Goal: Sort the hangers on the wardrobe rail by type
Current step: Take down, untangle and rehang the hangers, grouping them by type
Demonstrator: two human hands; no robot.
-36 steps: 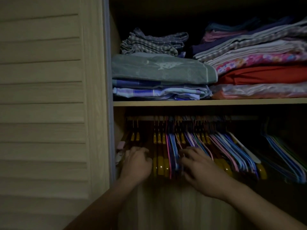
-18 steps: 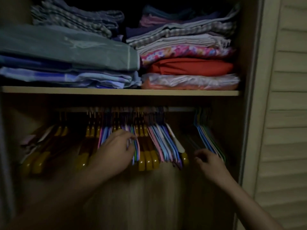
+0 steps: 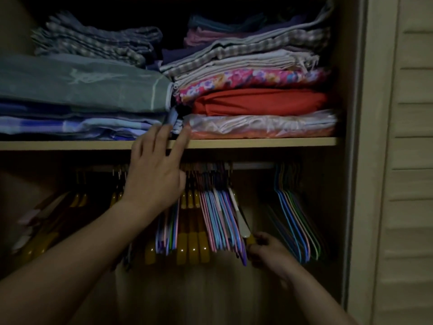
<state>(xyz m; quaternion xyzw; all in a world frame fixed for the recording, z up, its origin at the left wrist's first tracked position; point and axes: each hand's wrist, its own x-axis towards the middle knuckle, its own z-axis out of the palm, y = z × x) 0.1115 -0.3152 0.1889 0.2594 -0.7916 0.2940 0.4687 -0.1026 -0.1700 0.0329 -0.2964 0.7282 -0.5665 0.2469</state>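
We see our left hand (image 3: 154, 177) raised in front of the wardrobe rail (image 3: 253, 165), fingers straight and spread, their tips up at the front edge of the shelf (image 3: 257, 142) and covering the hooks behind it. Our right hand (image 3: 264, 250) is low, fingers curled around the yellow end of a wooden hanger (image 3: 250, 240) at the right edge of the middle bunch. That bunch mixes thin coloured hangers (image 3: 220, 221) with yellow wooden hangers (image 3: 193, 245). A separate bunch of thin hangers (image 3: 295, 221) hangs well apart to the right, and more wooden ones (image 3: 44, 238) sit dim on the left. Above the shelf lie folded linens: a grey-green bundle (image 3: 89, 85), a red cloth (image 3: 260, 102), a floral piece (image 3: 246, 82). A louvred door (image 3: 407, 160) stands at right.
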